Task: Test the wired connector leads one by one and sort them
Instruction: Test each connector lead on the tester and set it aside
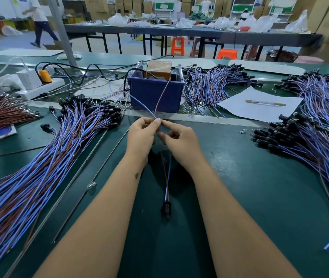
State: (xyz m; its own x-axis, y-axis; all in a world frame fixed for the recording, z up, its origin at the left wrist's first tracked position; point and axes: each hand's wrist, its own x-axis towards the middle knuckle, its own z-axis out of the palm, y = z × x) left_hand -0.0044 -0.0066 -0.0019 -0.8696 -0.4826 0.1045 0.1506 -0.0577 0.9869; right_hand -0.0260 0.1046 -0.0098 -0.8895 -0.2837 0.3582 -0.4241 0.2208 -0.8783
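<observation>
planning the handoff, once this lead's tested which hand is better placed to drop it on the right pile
Right, probably. The right hand pinches the lead and sits nearer the right pile; the left hand holds the wire tips on the far side.

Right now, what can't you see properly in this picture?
Head view only:
- The blue box: its wall hides most of what's inside.
- The wire ends where the left hand and right hand pinch: fingers cover them.
- The black plug on the hanging wire: dark and blurry.
- The left wire pile: cut off by the edge.
</observation>
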